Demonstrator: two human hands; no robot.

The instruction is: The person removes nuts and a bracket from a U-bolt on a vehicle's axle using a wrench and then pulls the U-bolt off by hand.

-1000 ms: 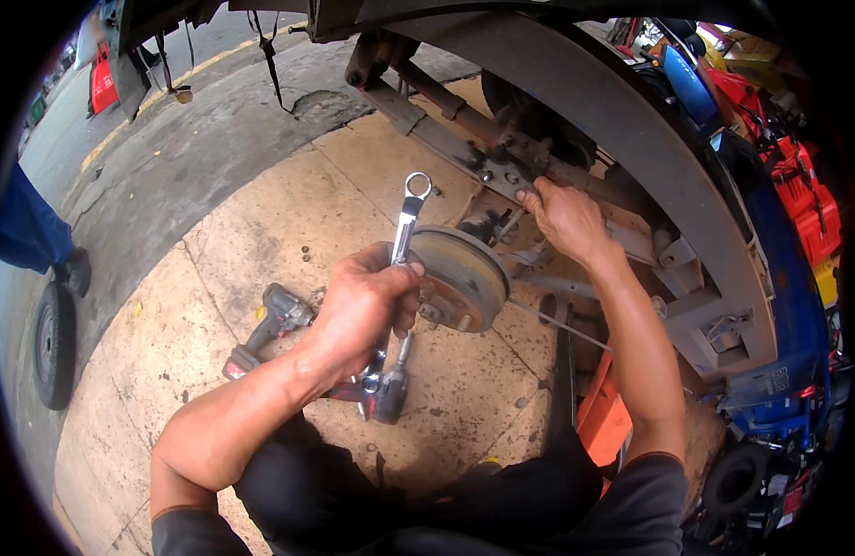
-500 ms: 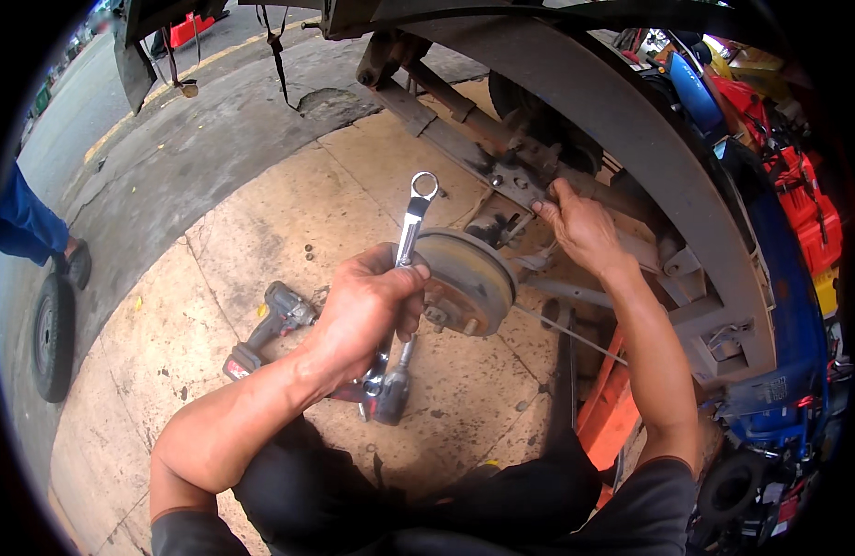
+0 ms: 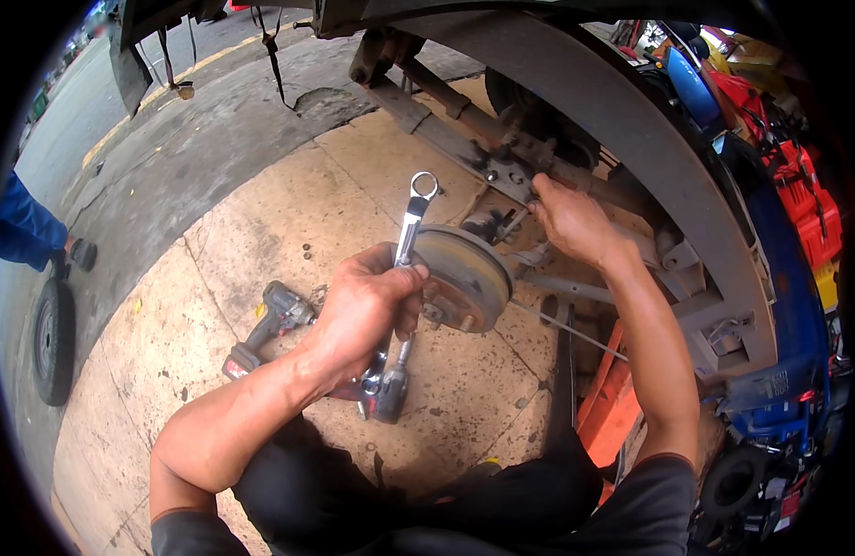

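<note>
Remotely, I see my left hand (image 3: 367,295) clasping mid-shaft, the best place, a shiny, probably stiff and slippery steel ring wrench (image 3: 412,227) near the left edge of the round brown metal drum (image 3: 464,269); my right hand's (image 3: 577,222) grasp I cannot tell.

No word, number or sign can be read. A pale mark on a red patch is borne by the battery (image 3: 239,362) of the cordless power tool (image 3: 281,315) lying at left, and small light markings are carried by the dark blue panel (image 3: 759,391) at right; both are too small and blurred to be made out.
</note>
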